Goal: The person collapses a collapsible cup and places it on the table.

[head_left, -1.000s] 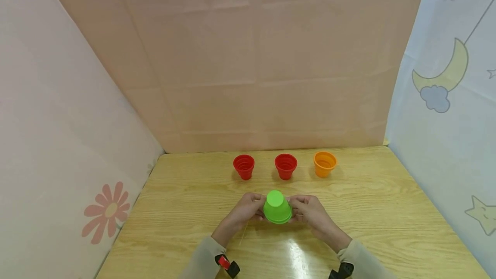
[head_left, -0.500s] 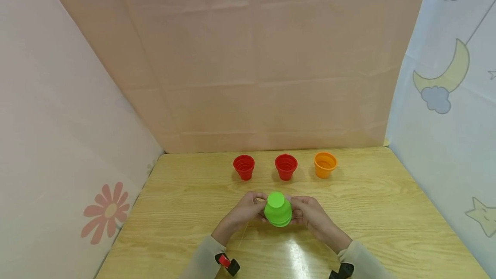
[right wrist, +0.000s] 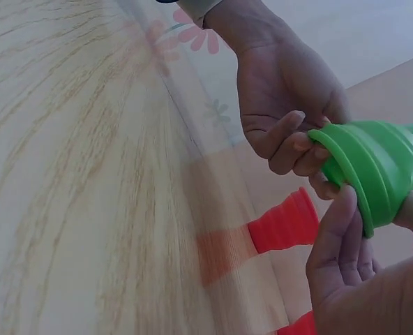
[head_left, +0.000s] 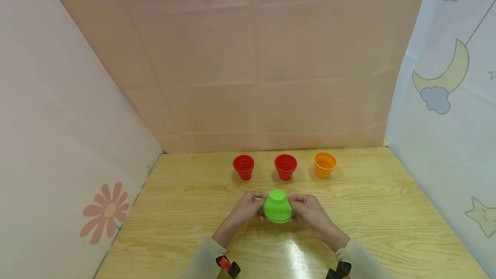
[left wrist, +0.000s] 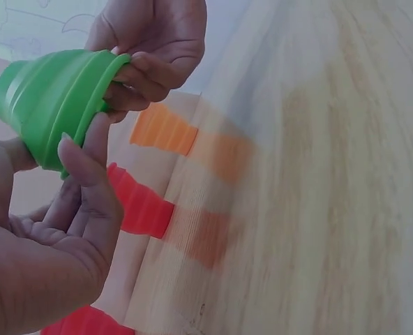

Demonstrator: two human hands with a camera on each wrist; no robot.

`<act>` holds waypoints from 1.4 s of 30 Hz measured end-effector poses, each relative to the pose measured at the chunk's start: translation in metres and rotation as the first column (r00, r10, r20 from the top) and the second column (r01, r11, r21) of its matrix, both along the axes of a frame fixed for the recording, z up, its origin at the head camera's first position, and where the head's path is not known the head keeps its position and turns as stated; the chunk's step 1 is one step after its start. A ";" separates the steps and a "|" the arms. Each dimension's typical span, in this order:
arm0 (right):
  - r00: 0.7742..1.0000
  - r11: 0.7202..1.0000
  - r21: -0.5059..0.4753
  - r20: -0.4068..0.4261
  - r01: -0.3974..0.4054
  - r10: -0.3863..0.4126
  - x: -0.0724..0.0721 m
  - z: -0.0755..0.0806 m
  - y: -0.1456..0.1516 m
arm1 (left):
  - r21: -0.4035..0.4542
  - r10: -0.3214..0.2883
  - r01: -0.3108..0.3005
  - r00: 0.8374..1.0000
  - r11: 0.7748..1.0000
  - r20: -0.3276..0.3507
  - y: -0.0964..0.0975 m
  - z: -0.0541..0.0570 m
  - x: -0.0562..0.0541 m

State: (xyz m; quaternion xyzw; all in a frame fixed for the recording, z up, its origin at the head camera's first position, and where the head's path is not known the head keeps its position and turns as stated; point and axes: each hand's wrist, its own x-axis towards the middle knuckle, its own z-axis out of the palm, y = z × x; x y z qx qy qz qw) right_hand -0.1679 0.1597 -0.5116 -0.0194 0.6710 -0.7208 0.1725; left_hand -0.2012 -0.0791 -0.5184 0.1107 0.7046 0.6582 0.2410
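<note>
Between both hands a green collapsible cup (head_left: pixel 277 208) is held upside down above the table, its small base upward and its wide rim below. My left hand (head_left: pixel 248 206) grips it from the left, and my right hand (head_left: pixel 308 212) from the right. In the left wrist view, fingers curl under the rim of the green cup (left wrist: pixel 56 105) on both sides. The right wrist view shows the ribbed wall of the green cup (right wrist: pixel 377 167) pinched between thumbs and fingers. The inside of the cup is hidden.
Beyond the hands, a red cup (head_left: pixel 243 167), a second red cup (head_left: pixel 285 167) and an orange cup (head_left: pixel 324 165) stand upright in a row on the wooden table (head_left: pixel 186 210). A tan backdrop (head_left: pixel 252 76) rises behind them, with pale printed side walls.
The green cup tilted and dipped slightly toward the person, then came back up, and its base now looks narrower from above. Both hands keep their hold; the other cups stay put.
</note>
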 end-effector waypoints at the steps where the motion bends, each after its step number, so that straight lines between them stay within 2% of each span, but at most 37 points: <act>1: 1.000 1.000 0.005 -0.008 0.009 -0.009 0.000 0.000 -0.001 | 0.007 0.004 -0.004 1.000 1.000 0.005 0.000 0.000 0.000; 3: 0.999 0.999 0.019 -0.027 0.038 -0.037 -0.001 0.001 -0.002 | 0.033 0.000 -0.001 1.000 0.999 0.021 0.000 0.001 0.001; 8: 0.993 0.992 0.051 -0.034 0.117 -0.115 -0.001 0.003 -0.003 | 0.116 -0.082 0.076 0.995 0.990 0.056 -0.002 0.005 0.005; 12: 0.990 0.988 0.067 -0.027 0.140 -0.139 -0.001 0.000 -0.003 | 0.158 -0.129 0.115 0.988 0.981 0.082 -0.003 0.009 0.008; 17: 0.987 0.985 0.071 -0.021 0.160 -0.159 -0.001 -0.003 -0.003 | 0.226 -0.130 0.097 0.982 0.969 0.137 0.000 0.007 0.010; 20: 0.985 0.982 0.069 -0.018 0.174 -0.173 -0.001 -0.003 -0.005 | 0.286 -0.137 0.083 0.975 0.954 0.173 0.001 0.005 0.010; 25: 0.985 0.982 0.069 -0.012 0.175 -0.174 -0.001 -0.004 -0.006 | 0.337 -0.142 0.075 0.973 0.939 0.181 0.002 0.002 0.009; 30: 0.980 0.977 0.080 -0.001 0.196 -0.197 -0.002 -0.004 -0.007 | 0.349 -0.134 0.062 0.973 0.935 0.187 0.002 0.002 0.009; 35: 0.981 0.978 0.084 0.009 0.192 -0.194 -0.002 -0.006 -0.008 | 0.312 -0.127 0.071 0.978 0.948 0.163 0.002 0.000 0.010; 38: 0.986 0.984 0.075 0.017 0.162 -0.163 -0.001 -0.007 -0.007 | 0.264 -0.106 0.067 0.985 0.962 0.134 0.002 -0.002 0.010; 42: 0.996 0.996 0.039 0.029 0.086 -0.087 0.000 -0.006 -0.005 | 0.190 -0.045 0.027 0.995 0.981 0.089 0.003 -0.003 0.011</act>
